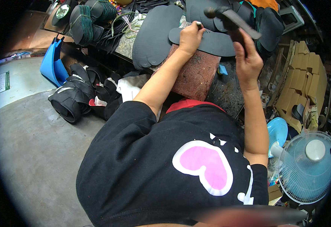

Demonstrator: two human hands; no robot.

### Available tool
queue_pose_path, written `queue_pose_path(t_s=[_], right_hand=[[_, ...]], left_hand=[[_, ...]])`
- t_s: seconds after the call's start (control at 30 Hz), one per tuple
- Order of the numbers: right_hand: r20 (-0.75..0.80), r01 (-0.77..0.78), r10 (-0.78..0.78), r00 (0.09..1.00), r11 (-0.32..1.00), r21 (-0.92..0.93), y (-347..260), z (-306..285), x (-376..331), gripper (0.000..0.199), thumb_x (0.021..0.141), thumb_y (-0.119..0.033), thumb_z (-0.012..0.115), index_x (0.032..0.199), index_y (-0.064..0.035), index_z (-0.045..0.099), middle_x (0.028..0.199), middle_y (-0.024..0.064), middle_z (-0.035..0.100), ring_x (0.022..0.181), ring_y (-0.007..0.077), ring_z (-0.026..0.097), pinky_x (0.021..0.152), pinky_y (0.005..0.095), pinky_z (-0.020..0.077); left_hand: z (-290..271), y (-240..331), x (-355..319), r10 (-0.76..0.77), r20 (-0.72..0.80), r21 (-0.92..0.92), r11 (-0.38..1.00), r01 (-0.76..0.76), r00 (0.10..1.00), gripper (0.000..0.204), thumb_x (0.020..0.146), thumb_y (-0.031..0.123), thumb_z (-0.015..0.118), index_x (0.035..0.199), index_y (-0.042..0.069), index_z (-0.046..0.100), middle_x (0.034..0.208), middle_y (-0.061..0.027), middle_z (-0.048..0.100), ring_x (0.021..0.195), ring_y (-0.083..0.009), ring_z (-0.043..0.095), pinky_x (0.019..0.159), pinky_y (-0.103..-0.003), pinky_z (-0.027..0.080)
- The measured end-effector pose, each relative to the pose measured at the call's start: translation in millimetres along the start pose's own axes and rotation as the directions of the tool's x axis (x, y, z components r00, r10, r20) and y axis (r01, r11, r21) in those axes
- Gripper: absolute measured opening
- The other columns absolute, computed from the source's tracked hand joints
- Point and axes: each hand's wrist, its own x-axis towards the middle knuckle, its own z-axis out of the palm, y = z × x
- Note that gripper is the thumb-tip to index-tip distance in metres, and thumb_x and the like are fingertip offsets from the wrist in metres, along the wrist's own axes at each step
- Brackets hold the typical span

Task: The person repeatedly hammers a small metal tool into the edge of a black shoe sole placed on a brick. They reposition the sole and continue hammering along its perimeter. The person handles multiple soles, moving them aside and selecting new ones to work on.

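My left hand (pixel 191 38) is closed round a small upright punch (pixel 199 25); only its pale top end shows above my fingers. It stands over a dark grey shoe sole (pixel 218 42), with small holes showing just beside my hand. The sole lies across a speckled red stone block (pixel 197 72). Raised at the right, my right hand (pixel 248 62) grips a hammer (pixel 236 23) by its handle, its head above the far end of the sole. Larger grey sole sheets (pixel 156 36) lie left of and behind the block.
Sole bundles tied with green cord (pixel 83 24) sit at the back left, and another bundle (pixel 268 30) at the back right. Black straps (pixel 73 96) and a blue folded piece (pixel 54 62) lie left. Cardboard (pixel 301 79) and a fan (pixel 305 166) stand right.
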Motion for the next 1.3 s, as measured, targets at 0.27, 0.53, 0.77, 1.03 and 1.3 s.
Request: queue_pose_path(t_s=[0.27, 0.53, 0.77, 1.03, 1.3], right_hand=[[0.272, -0.374, 0.525, 0.806, 0.809, -0.453, 34, -5, -37, 0.037, 0.094, -0.047, 0.052, 0.127, -0.0296, 0.058, 0.086, 0.0136, 0.069, 0.081, 0.0344, 0.068, 0.068, 0.0430, 0.0509], [0.229, -0.378, 0.482, 0.846, 0.844, -0.381, 25, -9, -19, 0.035, 0.094, -0.045, 0.054, 0.123, -0.0268, 0.062, 0.085, 0.0137, 0.070, 0.079, 0.0339, 0.068, 0.067, 0.0410, 0.0515], [0.126, -0.264, 0.253, 0.959, 0.961, 0.077, -11, -20, 17, 0.036, 0.096, -0.030, 0.060, 0.129, -0.0184, 0.061, 0.083, 0.0014, 0.066, 0.067, 0.0080, 0.058, 0.058, 0.0225, 0.0461], [0.172, -0.216, 0.227, 0.959, 0.973, -0.081, -6, 12, -10, 0.033, 0.091, -0.034, 0.063, 0.121, -0.0185, 0.064, 0.103, 0.0110, 0.070, 0.087, 0.0276, 0.070, 0.072, 0.0338, 0.0534], [0.279, -0.160, 0.212, 0.937, 0.967, -0.197, 6, 11, -47, 0.032, 0.087, -0.036, 0.064, 0.117, -0.0258, 0.065, 0.093, 0.0050, 0.068, 0.079, 0.0293, 0.067, 0.066, 0.0389, 0.0522]], left_hand=[[-1, -2, 9, -0.524, 0.045, -0.735, 0.559, 0.383, 0.851, 0.009, 0.094, 0.005, 0.056, 0.091, -0.003, 0.052, 0.083, -0.0122, 0.066, 0.081, -0.0182, 0.068, 0.066, -0.029, 0.060], [-5, -5, 0, -0.434, 0.021, -0.553, 0.746, 0.372, 0.901, 0.009, 0.092, 0.002, 0.057, 0.094, -0.005, 0.053, 0.086, -0.0136, 0.067, 0.077, -0.0173, 0.069, 0.064, -0.028, 0.060], [-3, -9, -3, -0.366, -0.011, -0.462, 0.827, 0.320, 0.930, 0.011, 0.091, 0.005, 0.060, 0.094, -0.004, 0.055, 0.086, -0.0117, 0.068, 0.076, -0.0151, 0.069, 0.063, -0.028, 0.059], [-1, -4, -6, 0.132, -0.011, 0.087, 0.988, -0.130, 0.991, 0.015, 0.084, 0.013, 0.069, 0.093, 0.005, 0.060, 0.083, -0.0170, 0.065, 0.077, -0.0365, 0.064, 0.066, -0.039, 0.051], [-3, -5, -6, -0.262, -0.066, -0.319, 0.920, 0.228, 0.963, 0.009, 0.089, 0.005, 0.061, 0.092, 0.000, 0.056, 0.082, -0.0124, 0.069, 0.072, -0.0216, 0.070, 0.063, -0.032, 0.056]])
